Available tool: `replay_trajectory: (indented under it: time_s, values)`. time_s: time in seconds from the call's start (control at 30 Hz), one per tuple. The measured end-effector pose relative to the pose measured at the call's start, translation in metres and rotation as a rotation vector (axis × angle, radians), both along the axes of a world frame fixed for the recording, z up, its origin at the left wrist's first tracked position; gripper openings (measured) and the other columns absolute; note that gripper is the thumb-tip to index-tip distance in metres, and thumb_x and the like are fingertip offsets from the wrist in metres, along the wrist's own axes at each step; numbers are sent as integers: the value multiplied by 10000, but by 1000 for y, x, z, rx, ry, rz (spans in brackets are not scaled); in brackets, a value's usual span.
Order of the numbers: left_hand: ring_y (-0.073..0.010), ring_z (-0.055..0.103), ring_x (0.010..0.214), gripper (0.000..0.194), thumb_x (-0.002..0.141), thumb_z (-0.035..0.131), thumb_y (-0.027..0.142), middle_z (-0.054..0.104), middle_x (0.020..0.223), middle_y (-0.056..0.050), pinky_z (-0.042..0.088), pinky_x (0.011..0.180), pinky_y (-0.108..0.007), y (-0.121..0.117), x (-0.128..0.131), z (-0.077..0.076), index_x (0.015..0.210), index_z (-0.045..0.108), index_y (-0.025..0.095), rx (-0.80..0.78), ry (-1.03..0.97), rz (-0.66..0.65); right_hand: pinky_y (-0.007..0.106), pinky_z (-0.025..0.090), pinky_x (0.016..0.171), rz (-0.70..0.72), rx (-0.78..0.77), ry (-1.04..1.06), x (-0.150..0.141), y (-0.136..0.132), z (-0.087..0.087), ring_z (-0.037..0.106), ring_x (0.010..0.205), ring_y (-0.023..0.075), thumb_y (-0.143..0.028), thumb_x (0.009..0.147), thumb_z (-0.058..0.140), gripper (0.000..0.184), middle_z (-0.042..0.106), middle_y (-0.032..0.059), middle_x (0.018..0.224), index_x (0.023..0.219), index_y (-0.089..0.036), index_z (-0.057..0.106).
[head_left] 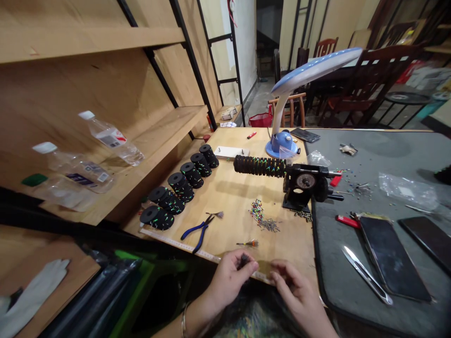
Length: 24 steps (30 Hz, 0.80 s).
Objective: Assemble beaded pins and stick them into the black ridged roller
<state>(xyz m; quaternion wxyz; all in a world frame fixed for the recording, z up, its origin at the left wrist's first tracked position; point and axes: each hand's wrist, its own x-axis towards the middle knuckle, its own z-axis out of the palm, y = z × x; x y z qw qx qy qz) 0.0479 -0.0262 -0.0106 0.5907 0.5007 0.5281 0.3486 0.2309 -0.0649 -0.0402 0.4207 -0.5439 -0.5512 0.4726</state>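
**A small dark tuft point(243, 261) is being pinched above a wooden workbench point(229, 150)**

The small dark tuft is being gripped between the thumb and fingertips of the left hand point(229, 281), just above the bench's front edge. A metal bangle point(183, 320) is being worn on that wrist. The right hand point(296, 293) is being held just beside it with its fingers curled inward; whether anything is being grasped by them cannot be told. A measuring tape point(179, 243) is being kept along the bench edge, beneath the hands. Nearby, a small bristle bundle point(247, 243) and blue-handled pliers point(199, 232) are being left on the wood, beside a scatter of coloured beads point(262, 217). A row of black spools point(179, 187) is being kept along the bench's left side, while a black rod studded with coloured tips point(259, 165) is being held in a hand-cranked clamp point(303, 184). To the right, a pair of long tweezers point(366, 274) and two phones point(389, 258) are being supported by a grey mat point(380, 145).
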Motion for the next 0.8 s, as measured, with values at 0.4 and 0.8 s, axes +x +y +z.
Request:
replay_trajectory:
  time_s: [0.4, 0.8]
  values:
    - [-190, 642, 706, 125, 826, 603, 236, 718, 757, -60, 458, 651, -245, -5, 0, 14, 759, 673, 157, 204, 216, -90, 329, 534, 840, 150, -14, 159, -21, 9, 22, 654, 1025, 243, -360, 919, 529, 353, 675, 120, 1167, 1243, -220, 543]
    - [-168, 594, 648, 158, 863, 558, 218, 652, 685, -32, 411, 598, -243, 11, -11, 19, 744, 651, 168, 407, 506, -184, 258, 377, 532, 115, 282, -383, -18, 9, 2, 563, 558, 176, -234, 912, 475, 218, 600, 14, 619, 710, -235, 557]
